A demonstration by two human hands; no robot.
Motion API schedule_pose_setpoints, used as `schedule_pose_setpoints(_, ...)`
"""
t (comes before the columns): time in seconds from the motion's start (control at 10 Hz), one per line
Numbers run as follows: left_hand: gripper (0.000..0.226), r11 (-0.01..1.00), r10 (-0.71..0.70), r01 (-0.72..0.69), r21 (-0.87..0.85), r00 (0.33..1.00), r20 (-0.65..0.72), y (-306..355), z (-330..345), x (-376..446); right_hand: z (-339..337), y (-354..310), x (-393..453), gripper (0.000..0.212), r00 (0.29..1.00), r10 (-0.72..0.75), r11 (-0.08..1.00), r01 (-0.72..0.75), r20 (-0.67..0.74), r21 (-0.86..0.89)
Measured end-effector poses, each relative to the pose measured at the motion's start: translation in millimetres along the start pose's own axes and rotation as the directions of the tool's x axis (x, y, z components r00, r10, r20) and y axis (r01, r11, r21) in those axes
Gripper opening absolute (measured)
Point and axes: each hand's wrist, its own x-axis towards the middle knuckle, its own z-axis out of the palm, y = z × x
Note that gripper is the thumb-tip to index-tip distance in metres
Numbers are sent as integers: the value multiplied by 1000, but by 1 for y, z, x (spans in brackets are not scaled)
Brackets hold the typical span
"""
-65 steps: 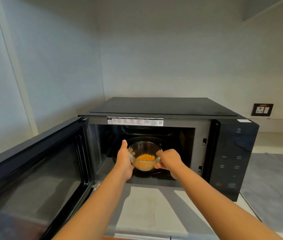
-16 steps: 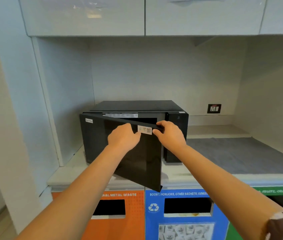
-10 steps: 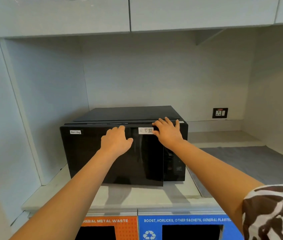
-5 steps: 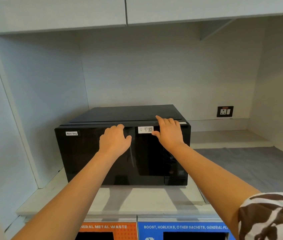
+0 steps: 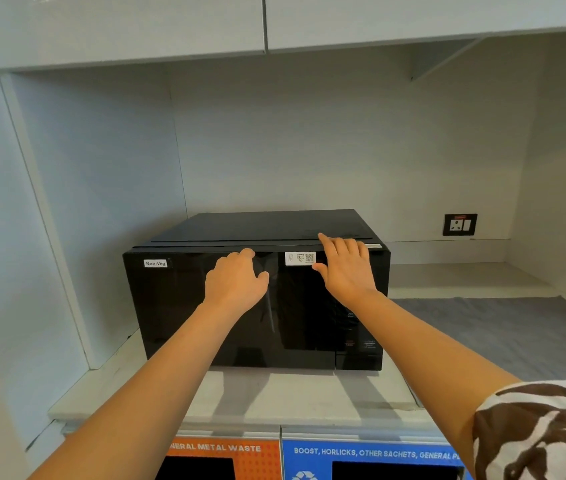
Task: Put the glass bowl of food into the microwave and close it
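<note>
The black microwave (image 5: 177, 306) stands on a pale counter (image 5: 274, 396) with its door shut flush. A "Non-Veg" label sits at the door's top left and a white QR sticker near the top right. My left hand (image 5: 234, 282) lies flat on the upper middle of the door, fingers a little apart. My right hand (image 5: 345, 268) rests on the door's top right corner, fingertips reaching over the top edge. Neither hand holds anything. The glass bowl of food is hidden behind the dark door.
A wall socket (image 5: 459, 224) is at the back right. A grey mat (image 5: 503, 334) covers the counter right of the microwave. Cabinets (image 5: 264, 22) hang overhead. Below the counter edge are an orange waste bin (image 5: 219, 455) and a blue waste bin (image 5: 371, 459). A side wall stands close on the left.
The bowl went into the microwave, then both hands swung the door shut. Over the last half second the hands stay pressed on the shut door, barely moving.
</note>
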Motion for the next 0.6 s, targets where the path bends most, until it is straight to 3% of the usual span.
schedule_pose_setpoints(0.3, 56, 999, 34, -35, 30, 999, 30, -11, -26, -20, -19, -21, -6, 72, 979, 75, 996, -66, 187, -58)
schedule_pose_setpoints(0.4, 52, 998, 39, -41, 40, 998, 47, -14, -34, -29, -30, -36, -11, 74, 960, 114, 992, -123, 256, 18)
schedule_pose_setpoints(0.5, 52, 998, 58, -60, 31, 996, 68, -17, -39, -41, -42, -56, -30, 71, 958, 139, 974, -178, 249, 138)
schedule_pose_setpoints(0.6, 53, 995, 94, -96, 29, 994, 63, -21, -42, -54, -52, -74, -47, 67, 971, 134, 975, -165, 197, 151)
